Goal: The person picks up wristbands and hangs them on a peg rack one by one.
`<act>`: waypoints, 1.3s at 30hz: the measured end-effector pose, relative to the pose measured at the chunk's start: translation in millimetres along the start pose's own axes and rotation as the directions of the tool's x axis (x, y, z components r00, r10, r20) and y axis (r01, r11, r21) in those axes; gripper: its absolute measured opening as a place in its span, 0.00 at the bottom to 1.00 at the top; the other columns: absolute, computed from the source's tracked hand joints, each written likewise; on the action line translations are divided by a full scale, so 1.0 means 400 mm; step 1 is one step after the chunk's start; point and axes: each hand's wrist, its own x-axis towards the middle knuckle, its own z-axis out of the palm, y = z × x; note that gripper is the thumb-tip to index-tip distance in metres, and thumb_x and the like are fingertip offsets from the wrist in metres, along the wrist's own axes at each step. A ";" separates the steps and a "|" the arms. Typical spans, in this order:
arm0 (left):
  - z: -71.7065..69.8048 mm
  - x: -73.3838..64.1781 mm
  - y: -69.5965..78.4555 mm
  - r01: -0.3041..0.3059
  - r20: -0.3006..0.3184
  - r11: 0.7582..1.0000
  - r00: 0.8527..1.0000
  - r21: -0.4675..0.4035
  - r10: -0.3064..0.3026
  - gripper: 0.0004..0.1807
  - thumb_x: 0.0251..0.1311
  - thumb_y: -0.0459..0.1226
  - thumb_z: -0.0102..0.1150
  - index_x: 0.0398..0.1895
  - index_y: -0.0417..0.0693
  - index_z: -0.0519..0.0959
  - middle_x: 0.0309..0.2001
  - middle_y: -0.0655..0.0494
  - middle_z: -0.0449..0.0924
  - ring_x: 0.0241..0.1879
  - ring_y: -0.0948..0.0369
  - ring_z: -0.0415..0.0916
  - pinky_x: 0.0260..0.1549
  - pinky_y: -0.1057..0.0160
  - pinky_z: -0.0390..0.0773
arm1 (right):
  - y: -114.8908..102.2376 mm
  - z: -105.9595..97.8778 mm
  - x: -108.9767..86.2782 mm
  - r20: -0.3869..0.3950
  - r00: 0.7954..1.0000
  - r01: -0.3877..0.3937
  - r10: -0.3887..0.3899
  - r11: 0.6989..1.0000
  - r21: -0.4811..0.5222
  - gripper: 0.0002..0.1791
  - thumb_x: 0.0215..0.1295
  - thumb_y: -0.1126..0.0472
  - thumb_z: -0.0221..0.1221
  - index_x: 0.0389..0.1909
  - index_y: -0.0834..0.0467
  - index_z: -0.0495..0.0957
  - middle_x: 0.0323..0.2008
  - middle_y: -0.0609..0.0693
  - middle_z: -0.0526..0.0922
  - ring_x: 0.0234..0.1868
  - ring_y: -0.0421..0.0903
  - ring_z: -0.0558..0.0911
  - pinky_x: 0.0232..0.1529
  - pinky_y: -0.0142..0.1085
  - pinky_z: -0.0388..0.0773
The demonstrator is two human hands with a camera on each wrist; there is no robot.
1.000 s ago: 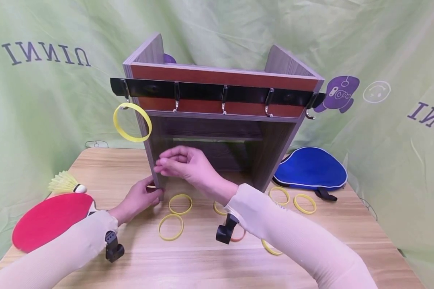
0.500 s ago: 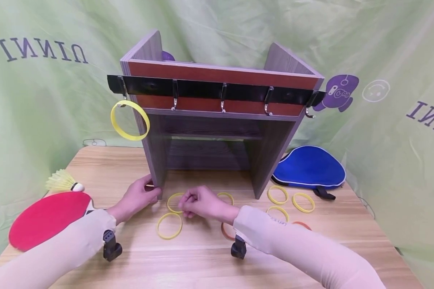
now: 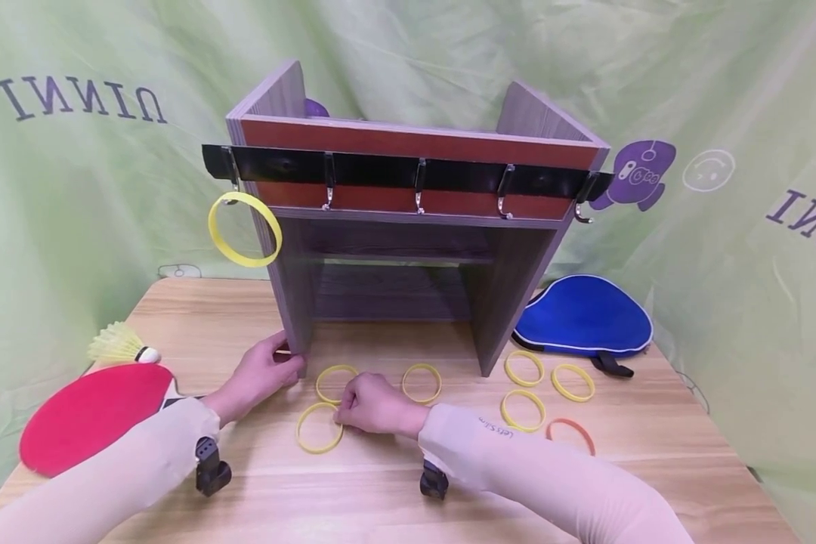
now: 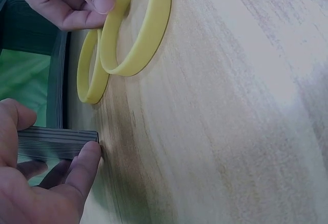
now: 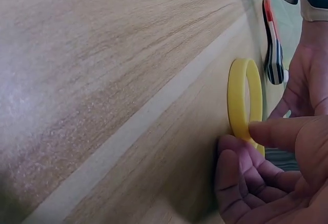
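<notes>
My left hand (image 3: 258,376) grips the bottom front corner of the left side panel of a grey wood-grain shelf unit (image 3: 287,287), thumb and fingers on either side of it. On the tabletop, my right hand (image 3: 378,404) pinches the edge of a yellow wristband (image 3: 320,451) between thumb and index finger. The right wrist view shows this wristband (image 5: 237,98) at the fingertips. Just behind it lies a second yellow wristband (image 3: 318,384), partly overlapped. Another yellow wristband (image 3: 245,262) hangs from the leftmost hook of the black hook rail (image 3: 374,168) across the shelf's front.
Right of my right hand lie several more yellow wristbands (image 3: 522,428) and an orange one (image 3: 588,437). A red table tennis paddle (image 3: 95,412) and a shuttlecock (image 3: 119,344) lie at the left. A blue paddle case (image 3: 585,317) sits beside the shelf's right side.
My right hand has come down from in front of the shelf to the tabletop and taken hold of a yellow wristband. The left hand keeps its grip on the shelf.
</notes>
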 end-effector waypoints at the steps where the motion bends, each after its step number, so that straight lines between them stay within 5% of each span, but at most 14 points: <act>1: 0.000 0.000 -0.001 -0.003 0.000 1.000 1.000 -0.004 0.003 0.23 0.68 0.32 0.57 0.64 0.30 0.73 0.55 0.31 0.83 0.44 0.55 0.83 0.38 0.70 0.82 | 0.000 0.001 0.000 0.002 1.000 0.001 -0.001 1.000 -0.010 0.13 0.62 0.63 0.69 0.18 0.56 0.79 0.13 0.38 0.72 0.19 0.33 0.70 0.28 0.24 0.66; 7: -0.001 -0.001 -0.002 -0.007 -0.005 1.000 1.000 -0.004 0.007 0.23 0.67 0.32 0.57 0.63 0.30 0.74 0.55 0.30 0.82 0.44 0.55 0.83 0.38 0.71 0.82 | 0.002 0.001 0.000 -0.005 1.000 0.004 -0.004 1.000 -0.021 0.10 0.61 0.65 0.67 0.21 0.57 0.81 0.15 0.39 0.74 0.21 0.33 0.71 0.29 0.24 0.68; 13: -0.003 -0.001 0.002 -0.007 -0.005 1.000 1.000 0.014 0.007 0.23 0.67 0.32 0.57 0.63 0.30 0.74 0.55 0.31 0.83 0.44 0.55 0.82 0.39 0.71 0.81 | -0.004 0.001 -0.008 0.006 0.999 -0.043 0.042 0.992 0.117 0.09 0.61 0.70 0.66 0.23 0.60 0.80 0.17 0.51 0.83 0.17 0.35 0.75 0.23 0.24 0.72; 20: -0.002 -0.002 0.003 -0.010 -0.003 1.000 1.000 0.020 0.010 0.23 0.67 0.32 0.57 0.63 0.29 0.74 0.54 0.31 0.83 0.45 0.55 0.82 0.39 0.71 0.82 | -0.002 0.007 -0.010 0.065 0.991 -0.133 0.117 0.906 0.401 0.08 0.62 0.73 0.66 0.26 0.64 0.79 0.24 0.60 0.86 0.22 0.43 0.85 0.29 0.34 0.87; 29: -0.002 -0.004 0.003 -0.011 -0.004 1.000 1.000 0.028 0.011 0.24 0.67 0.33 0.57 0.64 0.30 0.74 0.56 0.30 0.83 0.47 0.53 0.83 0.40 0.72 0.81 | 0.012 -0.008 -0.008 0.122 0.992 -0.088 0.023 0.825 0.558 0.04 0.66 0.72 0.66 0.37 0.68 0.80 0.33 0.63 0.90 0.29 0.41 0.87 0.42 0.38 0.89; 34: -0.001 -0.003 -0.001 -0.010 -0.001 1.000 1.000 0.020 0.010 0.25 0.67 0.33 0.57 0.65 0.30 0.73 0.56 0.30 0.83 0.46 0.52 0.84 0.39 0.71 0.81 | 0.009 -0.031 -0.008 0.132 0.991 -0.091 0.008 0.766 0.637 0.12 0.67 0.73 0.64 0.49 0.75 0.79 0.39 0.69 0.87 0.31 0.38 0.85 0.46 0.38 0.89; 39: 0.000 -0.002 -0.004 -0.006 -0.005 1.000 1.000 0.012 0.006 0.23 0.67 0.33 0.58 0.63 0.31 0.74 0.55 0.31 0.84 0.46 0.54 0.83 0.39 0.71 0.82 | -0.010 -0.069 -0.010 0.116 0.993 -0.062 -0.022 0.742 0.668 0.18 0.69 0.74 0.62 0.56 0.79 0.76 0.48 0.74 0.86 0.35 0.38 0.87 0.54 0.47 0.87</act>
